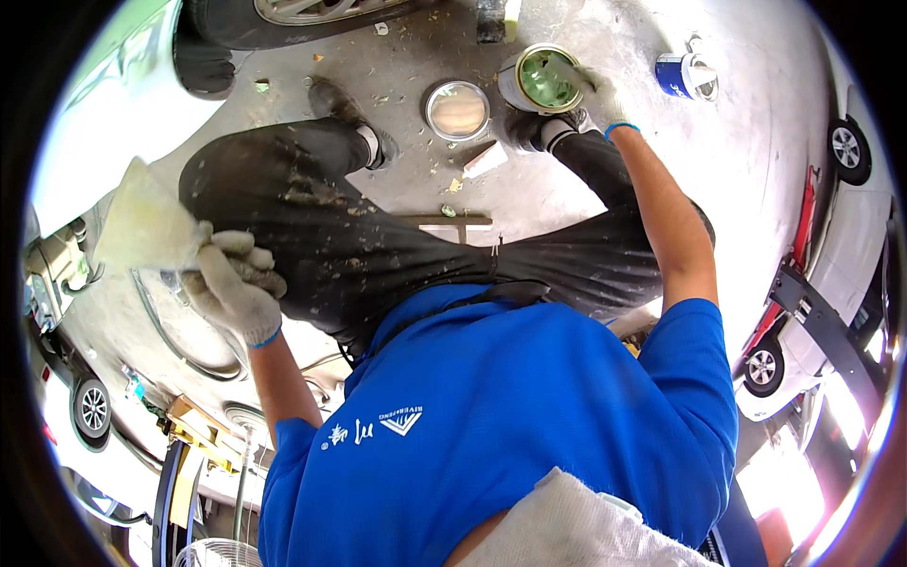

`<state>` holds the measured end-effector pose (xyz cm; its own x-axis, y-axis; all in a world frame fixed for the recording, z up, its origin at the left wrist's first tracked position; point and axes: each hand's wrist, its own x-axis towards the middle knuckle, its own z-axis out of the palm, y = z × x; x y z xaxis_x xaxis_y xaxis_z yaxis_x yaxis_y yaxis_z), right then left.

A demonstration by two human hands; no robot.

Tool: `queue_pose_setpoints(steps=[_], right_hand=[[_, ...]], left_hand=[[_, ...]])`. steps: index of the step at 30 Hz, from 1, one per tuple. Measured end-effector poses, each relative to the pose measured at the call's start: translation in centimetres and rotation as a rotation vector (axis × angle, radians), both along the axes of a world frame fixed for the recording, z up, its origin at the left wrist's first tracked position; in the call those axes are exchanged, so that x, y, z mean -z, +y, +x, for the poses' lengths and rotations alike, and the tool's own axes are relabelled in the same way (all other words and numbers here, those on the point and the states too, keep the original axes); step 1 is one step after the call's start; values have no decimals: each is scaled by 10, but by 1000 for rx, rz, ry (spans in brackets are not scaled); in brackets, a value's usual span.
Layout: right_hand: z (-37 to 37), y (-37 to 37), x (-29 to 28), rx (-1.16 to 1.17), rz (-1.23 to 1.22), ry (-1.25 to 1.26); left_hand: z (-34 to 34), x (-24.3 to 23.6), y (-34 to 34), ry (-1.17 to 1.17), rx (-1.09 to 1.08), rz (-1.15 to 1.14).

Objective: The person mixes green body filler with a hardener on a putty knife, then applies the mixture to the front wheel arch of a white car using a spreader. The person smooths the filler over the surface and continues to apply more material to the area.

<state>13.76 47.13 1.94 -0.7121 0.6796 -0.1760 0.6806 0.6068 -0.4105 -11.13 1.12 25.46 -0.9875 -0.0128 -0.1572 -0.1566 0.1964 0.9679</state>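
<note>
My left hand (231,274), in a pale knit glove, grips a wide, pale scraper (146,222) held out over my left thigh. My gloved right hand (609,99) reaches to the rim of an open tin (543,80) with green contents; its fingers are blurred around something dark that I cannot make out. A round metal lid (456,111) lies on the floor left of the tin. A small white object (484,161) lies below the lid.
A blue-and-white can (687,77) stands at right. A car's body (123,132) and wheel (302,11) are at upper left. A white car (836,265) and a dark metal arm (808,307) are at right. A wooden piece (435,221) lies below my legs; a hose (170,340) runs at left.
</note>
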Motion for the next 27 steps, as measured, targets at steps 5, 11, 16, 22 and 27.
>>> queue_pose_setpoints(steps=[5,11,16,22,27], right_hand=[[-1,-20,-79,-105,141,63],[2,-56,-212,-197,357,496],[19,-103,-295,-136,441,692],[-1,-129,-318,-391,696,840],[-13,-133,-339,-415,825,569]], left_hand=[[2,-16,12,-49,268,0],[-9,-5,108,-88,893,-344],[8,33,181,228,1233,-204],[33,-37,179,421,1155,-127],[32,-52,166,546,1054,-159]])
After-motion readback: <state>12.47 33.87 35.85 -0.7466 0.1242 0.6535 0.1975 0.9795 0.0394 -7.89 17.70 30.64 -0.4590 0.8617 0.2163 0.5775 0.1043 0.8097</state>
